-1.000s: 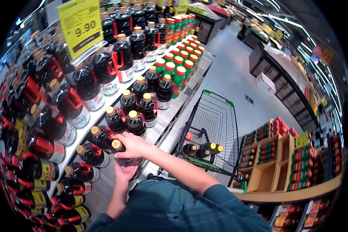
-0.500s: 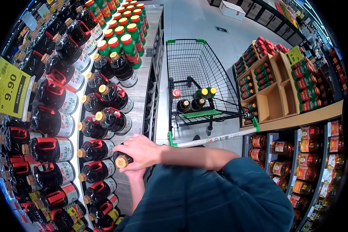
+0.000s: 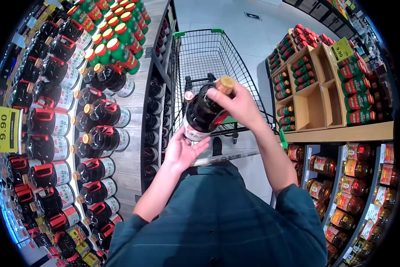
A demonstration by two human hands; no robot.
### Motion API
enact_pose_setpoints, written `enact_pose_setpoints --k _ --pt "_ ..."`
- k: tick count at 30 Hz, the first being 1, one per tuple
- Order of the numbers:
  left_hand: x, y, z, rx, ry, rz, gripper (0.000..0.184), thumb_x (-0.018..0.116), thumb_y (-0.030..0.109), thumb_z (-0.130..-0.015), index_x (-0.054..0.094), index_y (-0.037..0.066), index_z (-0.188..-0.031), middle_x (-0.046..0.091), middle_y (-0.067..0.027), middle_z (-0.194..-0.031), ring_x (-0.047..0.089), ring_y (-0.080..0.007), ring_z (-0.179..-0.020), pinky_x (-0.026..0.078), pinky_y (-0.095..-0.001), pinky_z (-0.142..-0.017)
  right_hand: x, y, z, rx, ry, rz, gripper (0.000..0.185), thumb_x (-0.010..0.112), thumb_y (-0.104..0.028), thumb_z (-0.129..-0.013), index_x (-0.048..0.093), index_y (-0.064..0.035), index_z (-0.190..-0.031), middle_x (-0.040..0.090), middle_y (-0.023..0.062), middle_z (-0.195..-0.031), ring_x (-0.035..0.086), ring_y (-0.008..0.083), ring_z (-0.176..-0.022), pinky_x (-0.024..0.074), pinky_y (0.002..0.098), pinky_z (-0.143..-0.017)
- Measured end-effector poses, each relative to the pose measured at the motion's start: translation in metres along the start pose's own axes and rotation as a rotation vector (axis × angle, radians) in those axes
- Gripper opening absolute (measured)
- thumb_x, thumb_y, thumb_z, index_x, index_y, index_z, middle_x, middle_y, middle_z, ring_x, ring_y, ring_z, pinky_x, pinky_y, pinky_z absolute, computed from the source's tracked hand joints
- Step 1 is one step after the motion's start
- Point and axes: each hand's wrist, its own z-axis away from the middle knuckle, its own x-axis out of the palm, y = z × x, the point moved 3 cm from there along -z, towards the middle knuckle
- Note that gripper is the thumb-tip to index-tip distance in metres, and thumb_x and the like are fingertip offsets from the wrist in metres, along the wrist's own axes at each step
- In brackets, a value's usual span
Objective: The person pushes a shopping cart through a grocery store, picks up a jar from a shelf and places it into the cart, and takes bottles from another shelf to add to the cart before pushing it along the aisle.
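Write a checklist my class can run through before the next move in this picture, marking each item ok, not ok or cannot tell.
1. Right hand gripping the bottle near its cap: ok.
2. Left hand at the bottle's lower end: ok, palm open with fingers against it.
3. Cap on the bottle: ok; how tight, cannot tell.
4. Cart within reach: ok, it stands just in front of the person.
5. Full view into the cart: not ok; a red cap shows, but bottle and hands block part.
6. A hand on the cart's handle: not ok, both are at the bottle.
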Motion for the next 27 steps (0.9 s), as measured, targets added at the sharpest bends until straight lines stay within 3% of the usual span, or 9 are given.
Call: enact_pose_setpoints --k 2,7,10,12,14,18,21,24,27 --pt "0.019 -0.016 -0.035 -0.044 0.015 -0.066 0.056 0.041 0.042 -0.107 0.034 0.006 -0.151 0.044 -0.0184 -0.15 0.053 -0.0493 -0.128 0.049 -0.0588 -0.104 -0.042 0.017 -0.009 0.16 0.004 0.053 0.056 0.076 -0.051 -0.088 0.067 -0.0003 -0.111 0.073 0.0086 -0.096 0.069 0.0159 -0.091 0.0538 0.0308 -0.084" --pt "0.032 -0.055 -0.146 -0.044 0.066 -0.155 0.059 0.039 0.045 -0.108 0.031 0.004 -0.15 0.048 -0.0195 -0.14 0.058 -0.0465 -0.123 0.051 -0.0556 -0.102 -0.112 0.092 -0.025 0.141 0.083 0.197 0.066 0.072 -0.056 -0.089 0.065 0.0045 -0.116 0.075 0.0148 -0.099 0.073 0.024 -0.093 0.0552 0.0352 -0.084" --pt "0.01 -0.068 -0.182 -0.024 0.152 -0.257 0.052 0.044 0.047 -0.107 0.047 0.008 -0.14 0.063 -0.0108 -0.124 0.06 -0.0325 -0.119 0.053 -0.0477 -0.097 -0.119 0.12 -0.033 0.159 0.015 0.329 0.068 0.072 -0.057 -0.087 0.061 0.001 -0.122 0.074 0.0192 -0.1 0.073 0.0342 -0.096 0.0561 0.0405 -0.086" --pt "0.012 -0.07 -0.181 0.063 0.207 -0.506 0.05 0.048 0.046 -0.106 0.053 0.008 -0.138 0.065 -0.0076 -0.127 0.058 -0.022 -0.118 0.047 -0.0396 -0.1 -0.115 0.149 -0.04 0.135 -0.037 0.492 0.068 0.073 -0.054 -0.086 0.058 -0.0006 -0.125 0.074 0.0209 -0.101 0.072 0.0377 -0.095 0.0561 0.0436 -0.085" --pt "0.016 -0.07 -0.174 0.245 0.276 -1.01 0.051 0.052 0.041 -0.105 0.053 0.004 -0.141 0.066 -0.0072 -0.124 0.059 -0.0197 -0.116 0.046 -0.0359 -0.1 -0.109 0.199 -0.049 0.043 -0.03 0.495 0.07 0.073 -0.055 -0.085 0.056 -0.0004 -0.125 0.073 0.0215 -0.1 0.071 0.0401 -0.093 0.0558 0.0474 -0.082" --pt "-0.019 -0.079 -0.155 0.37 0.364 -1.688 0.044 0.06 0.037 -0.101 0.065 0.005 -0.13 0.072 -0.0137 -0.12 0.069 -0.0268 -0.108 0.052 -0.0348 -0.092 -0.105 0.266 -0.065 0.065 -0.127 0.626 0.07 0.074 -0.053 -0.085 0.052 -0.0012 -0.128 0.072 0.0236 -0.099 0.07 0.0426 -0.093 0.055 0.0511 -0.08" --pt "-0.001 -0.08 -0.138 0.387 0.445 -1.766 0.042 0.055 0.041 -0.1 0.071 0.009 -0.12 0.072 -0.0183 -0.115 0.068 -0.0363 -0.108 0.052 -0.0399 -0.094 -0.098 0.298 -0.073 0.107 -0.257 0.665 0.072 0.072 -0.053 -0.087 0.049 -0.002 -0.132 0.071 0.0239 -0.103 0.069 0.0423 -0.097 0.0549 0.051 -0.083" --pt "-0.002 -0.081 -0.136 0.399 0.454 -1.791 0.04 0.055 0.039 -0.099 0.071 0.009 -0.121 0.071 -0.0171 -0.12 0.068 -0.0361 -0.106 0.053 -0.0414 -0.092 -0.087 0.335 -0.077 0.12 -0.342 0.679 0.067 0.072 -0.046 -0.089 0.046 -0.0029 -0.133 0.068 0.0249 -0.113 0.066 0.0433 -0.104 0.0528 0.0504 -0.089" --pt "0.0 -0.081 -0.132 0.407 0.44 -1.838 0.039 0.052 0.037 -0.1 0.071 0.01 -0.119 0.071 -0.0162 -0.117 0.067 -0.0367 -0.105 0.053 -0.0429 -0.092 -0.068 0.371 -0.073 0.198 -0.442 0.631 0.05 0.07 -0.036 -0.092 0.044 -0.0096 -0.126 0.069 0.0225 -0.108 0.066 0.042 -0.103 0.0523 0.0526 -0.087"
